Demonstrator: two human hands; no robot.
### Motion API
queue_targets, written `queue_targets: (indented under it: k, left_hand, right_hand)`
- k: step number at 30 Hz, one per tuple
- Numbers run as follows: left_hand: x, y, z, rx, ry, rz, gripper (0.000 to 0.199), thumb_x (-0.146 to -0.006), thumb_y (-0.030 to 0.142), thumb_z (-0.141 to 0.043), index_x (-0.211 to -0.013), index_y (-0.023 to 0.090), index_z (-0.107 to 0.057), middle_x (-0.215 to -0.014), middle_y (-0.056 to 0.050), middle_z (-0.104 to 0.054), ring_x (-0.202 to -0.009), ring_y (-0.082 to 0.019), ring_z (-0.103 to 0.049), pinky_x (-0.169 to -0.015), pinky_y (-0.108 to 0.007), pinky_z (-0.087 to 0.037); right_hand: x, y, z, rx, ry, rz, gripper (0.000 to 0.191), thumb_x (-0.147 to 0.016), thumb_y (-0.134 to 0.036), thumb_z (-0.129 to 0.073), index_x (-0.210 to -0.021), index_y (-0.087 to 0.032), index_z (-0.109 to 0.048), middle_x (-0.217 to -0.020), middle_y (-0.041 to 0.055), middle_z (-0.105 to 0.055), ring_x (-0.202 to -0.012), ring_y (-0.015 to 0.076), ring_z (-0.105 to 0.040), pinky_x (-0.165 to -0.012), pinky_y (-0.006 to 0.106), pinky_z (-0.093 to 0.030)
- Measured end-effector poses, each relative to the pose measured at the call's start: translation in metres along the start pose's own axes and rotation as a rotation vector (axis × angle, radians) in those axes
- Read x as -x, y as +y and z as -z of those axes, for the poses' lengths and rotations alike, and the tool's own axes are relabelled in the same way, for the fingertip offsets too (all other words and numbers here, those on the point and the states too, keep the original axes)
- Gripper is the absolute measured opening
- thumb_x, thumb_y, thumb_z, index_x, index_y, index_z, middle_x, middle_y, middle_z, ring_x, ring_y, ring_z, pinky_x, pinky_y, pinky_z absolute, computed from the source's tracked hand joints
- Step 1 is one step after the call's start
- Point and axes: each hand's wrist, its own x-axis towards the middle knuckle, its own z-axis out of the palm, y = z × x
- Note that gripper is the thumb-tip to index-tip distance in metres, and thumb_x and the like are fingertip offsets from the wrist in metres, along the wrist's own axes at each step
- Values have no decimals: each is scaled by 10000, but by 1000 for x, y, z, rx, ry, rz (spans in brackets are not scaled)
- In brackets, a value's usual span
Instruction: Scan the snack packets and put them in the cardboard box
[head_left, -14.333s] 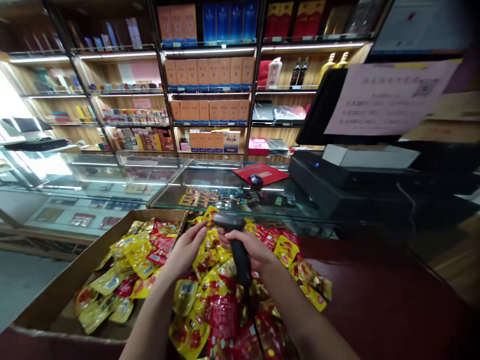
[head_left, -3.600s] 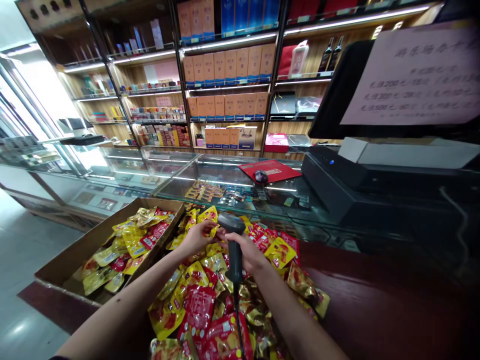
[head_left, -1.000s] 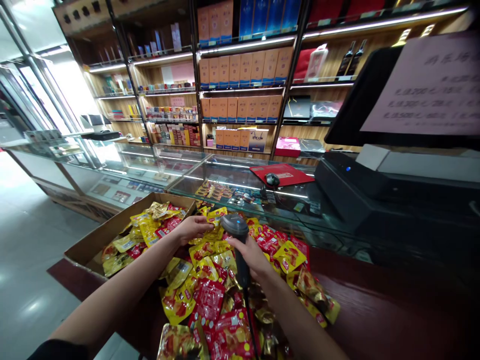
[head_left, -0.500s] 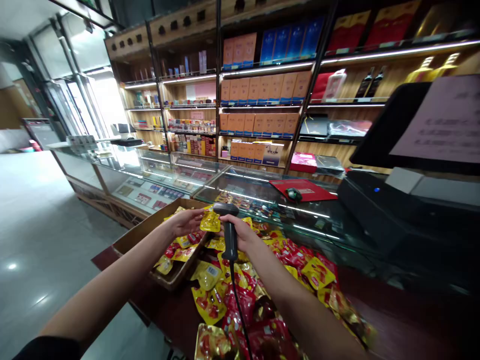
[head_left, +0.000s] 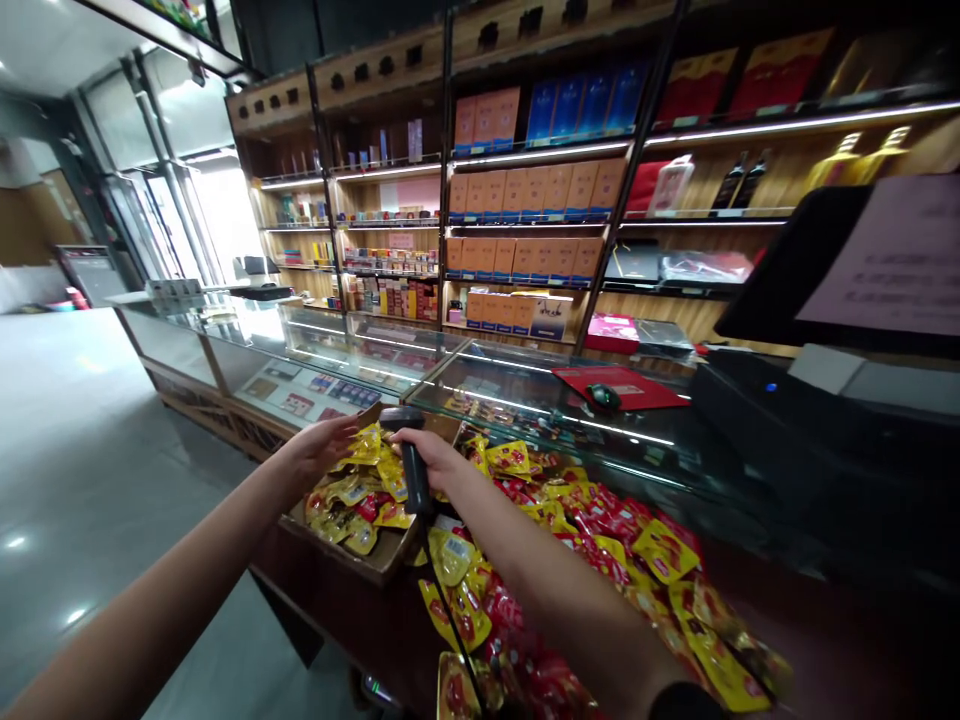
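A black handheld scanner [head_left: 415,470] with a hanging cable is gripped in my right hand [head_left: 431,455], over the right part of a cardboard box [head_left: 375,568]. Yellow and red snack packets [head_left: 352,510] fill much of that box. My left hand [head_left: 322,447] is over the box's left side, its fingers closed around the edge of a yellow packet [head_left: 366,444] beside the scanner head. Under and beyond my right forearm lies a large pile of red and yellow packets [head_left: 600,515].
A glass display counter [head_left: 360,350] runs behind the box. On it lie a red mat [head_left: 637,388] and a mouse [head_left: 603,397]. A dark terminal [head_left: 750,420] stands at the right. Shelves with orange boxes [head_left: 540,192] line the wall.
Both hands have moved left, bringing the scanner and yellow packet from the box's right edge to above the box. The view has shifted slightly.
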Motion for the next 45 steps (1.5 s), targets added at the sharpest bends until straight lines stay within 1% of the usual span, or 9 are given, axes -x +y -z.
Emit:
queue_targets:
  k: [4, 9, 17, 21, 25, 28, 35, 38, 45]
  left_hand:
    - [6, -9, -34, -11, -65, 82, 78, -768, 196, -675, -801, 129, -650, -882, -87, -667, -736, -146, -630, -648, -251, -511]
    - [16, -25, -98, -52, -251, 123, 184, -765, 238, -691, -909, 124, -669, -1066, -124, -667, -909, -175, -636, -778, -268, -510]
    - [27, -82, -201, -152, -565, 244, 240, -755, 291, -690, -948, 148, -681, -1166, -105, -651, -1102, -203, -573, -915, -299, -431]
    - [25, -110, -233, -193, -590, 292, 273, -697, 314, -740, -902, 145, -675, -1048, -91, -681, -1012, -200, -607, -883, -304, -437]
    - [22, -133, -249, -283, -514, 258, 290, -668, 320, -759, -874, 135, -674, -999, -92, -686, -950, -196, -624, -826, -300, -468]
    - [21, -146, -252, -482, -439, 151, 374, -687, 322, -733, -1013, 146, -681, -1080, -108, -681, -993, -227, -616, -787, -314, -488]
    - [18, -171, -247, -1014, -428, -364, 343, -741, 247, -619, -1064, 171, -705, -1089, -78, -701, -1036, -237, -622, -930, -299, -431]
    - [19, -181, -245, -1212, -393, -500, 345, -732, 228, -612, -1058, 168, -705, -1081, -102, -680, -1021, -242, -616, -934, -314, -428]
    - [33, -200, -241, -1234, -305, -616, 296, -769, 273, -608, -1040, 185, -690, -998, -93, -630, -925, -218, -618, -868, -337, -452]
  right_hand:
    - [6, 5, 32, -33, 46, 20, 171, -741, -188, -589, -598, -160, -501, -453, -43, -481, -376, 71, -416, -402, 181, -381]
    - [26, 15, 95, -106, 135, 86, 129, -741, -187, -597, -633, -147, -538, -487, -38, -502, -419, 63, -443, -481, 172, -432]
    - [84, 41, 199, -195, 254, 120, 53, -720, -176, -605, -685, -141, -587, -537, -22, -538, -470, 77, -487, -552, 192, -468]
    - [98, 58, 237, -201, 306, 113, 68, -723, -178, -597, -667, -146, -574, -544, -19, -537, -478, 82, -487, -542, 197, -460]
    - [104, 67, 260, -165, 373, 99, 106, -723, -198, -602, -645, -149, -549, -520, -30, -503, -436, 73, -439, -464, 192, -404]
    - [106, 69, 268, -118, 431, 102, 103, -696, -212, -630, -667, -149, -553, -530, -32, -508, -426, 76, -430, -408, 193, -342]
    - [100, 72, 276, 15, 482, 197, 130, -663, -251, -657, -696, -147, -586, -556, -24, -540, -503, 92, -472, -480, 205, -362]
    - [98, 70, 275, 80, 491, 237, 136, -644, -252, -667, -705, -151, -600, -549, -33, -537, -527, 104, -472, -497, 217, -346]
    - [98, 70, 275, 139, 491, 315, 136, -641, -282, -651, -665, -152, -620, -544, -32, -536, -548, 109, -465, -545, 241, -360]
